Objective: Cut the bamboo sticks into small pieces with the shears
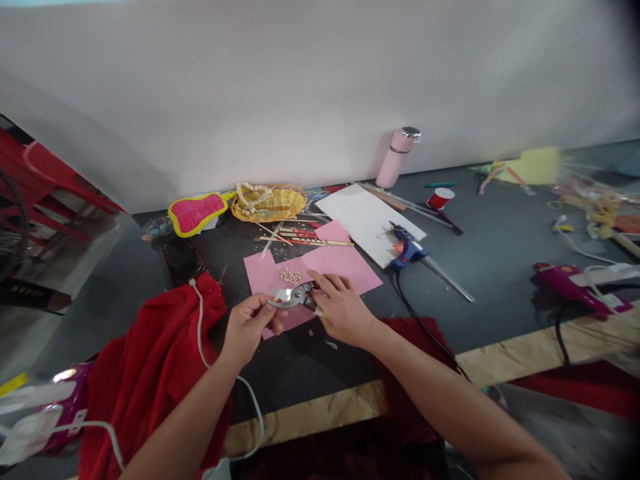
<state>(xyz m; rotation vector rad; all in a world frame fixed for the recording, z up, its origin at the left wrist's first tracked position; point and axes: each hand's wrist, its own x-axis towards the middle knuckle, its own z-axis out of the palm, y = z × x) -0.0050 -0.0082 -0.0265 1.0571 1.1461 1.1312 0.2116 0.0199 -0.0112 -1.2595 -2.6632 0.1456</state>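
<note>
My right hand [343, 308] is wrapped round the handles of a pair of pruning shears [299, 295], whose blades point left. At the blade end, my left hand [254, 324] is closed in a pinch; what its fingers hold is too small to make out. Both hands are above pink paper [350, 267] on the dark tabletop. Just beyond the shears, a small heap of pale cut pieces [291, 275] rests on that paper. Several thin sticks [305, 238], some with red markings, are scattered behind it.
A wicker basket [280, 202] and a pink-and-yellow paddle-shaped item [197, 215] are at the back left. A blue glue gun [407, 250] lies by a white board [365, 217]. A pink bottle [397, 159] stands against the wall. Left are a phone [183, 260] and red cloth [155, 353].
</note>
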